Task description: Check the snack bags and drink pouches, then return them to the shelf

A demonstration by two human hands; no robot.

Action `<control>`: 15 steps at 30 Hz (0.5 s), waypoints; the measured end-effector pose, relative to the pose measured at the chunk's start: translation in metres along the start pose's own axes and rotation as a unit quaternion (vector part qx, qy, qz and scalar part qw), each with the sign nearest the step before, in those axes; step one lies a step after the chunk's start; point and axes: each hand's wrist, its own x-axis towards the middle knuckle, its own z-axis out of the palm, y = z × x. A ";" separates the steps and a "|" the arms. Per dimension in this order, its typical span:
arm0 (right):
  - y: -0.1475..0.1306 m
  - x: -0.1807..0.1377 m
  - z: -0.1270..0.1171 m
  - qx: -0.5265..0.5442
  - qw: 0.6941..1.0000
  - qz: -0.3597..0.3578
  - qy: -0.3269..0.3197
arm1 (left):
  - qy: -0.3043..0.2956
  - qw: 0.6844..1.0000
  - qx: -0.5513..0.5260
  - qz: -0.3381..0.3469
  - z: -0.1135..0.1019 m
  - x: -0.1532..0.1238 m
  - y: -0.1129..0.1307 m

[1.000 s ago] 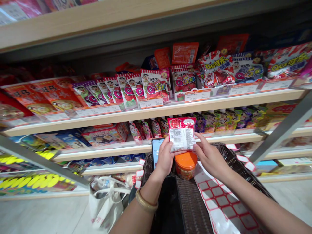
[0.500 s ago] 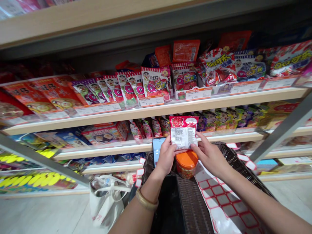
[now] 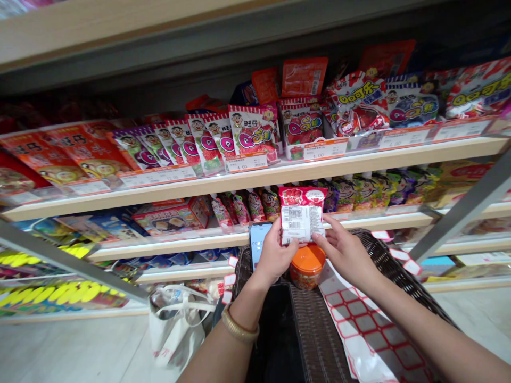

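Between my two hands is a small red and white candy packet [image 3: 302, 215], its printed back with a barcode turned toward me. My left hand [image 3: 275, 250] grips its lower left corner, thumb on the front. My right hand [image 3: 345, 247] holds the lower right side, with the thumb against the printed face. Just below the packet, an orange-lidded tub [image 3: 307, 266] stands in a dark wicker basket [image 3: 319, 335]. A phone [image 3: 258, 242] with a lit screen leans upright behind my left hand, its lower part hidden.
Ahead, a shelf [image 3: 223, 186] carries several gummy candy bags [image 3: 253, 133]. Pouches with caps [image 3: 359, 194] line the lower shelf. A white bag with red grid [image 3: 367, 330] lies in the basket's right side. A white tote bag [image 3: 175, 324] sits on the floor at left.
The packet has risen very slightly and tilted a little in my hands. My left thumb has shifted a bit along its lower edge. The view has moved slightly.
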 end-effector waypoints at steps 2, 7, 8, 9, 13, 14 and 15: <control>0.001 -0.001 0.001 0.001 1.000 -0.005 0.002 | 0.007 1.000 0.000 0.003 0.002 0.000 0.001; 0.002 -0.004 0.003 -0.008 1.000 -0.015 0.015 | 0.019 1.000 -0.009 -0.004 0.004 -0.001 0.002; 0.001 -0.005 0.003 -0.015 1.000 -0.016 0.017 | 0.022 1.000 -0.008 -0.004 0.005 -0.001 0.002; 0.001 -0.006 0.004 -0.024 0.999 -0.020 0.016 | 0.027 1.000 -0.007 -0.004 0.005 -0.001 0.002; 0.002 -0.011 0.005 -0.096 0.992 -0.083 0.010 | 0.041 0.999 -0.003 0.000 0.006 -0.002 0.004; 0.003 -0.012 0.006 -0.119 0.987 -0.106 0.016 | 0.043 0.999 -0.003 0.000 0.006 -0.003 0.004; 0.004 -0.013 0.007 -0.140 0.982 -0.125 0.025 | 0.044 0.999 -0.004 -0.002 0.006 -0.003 0.005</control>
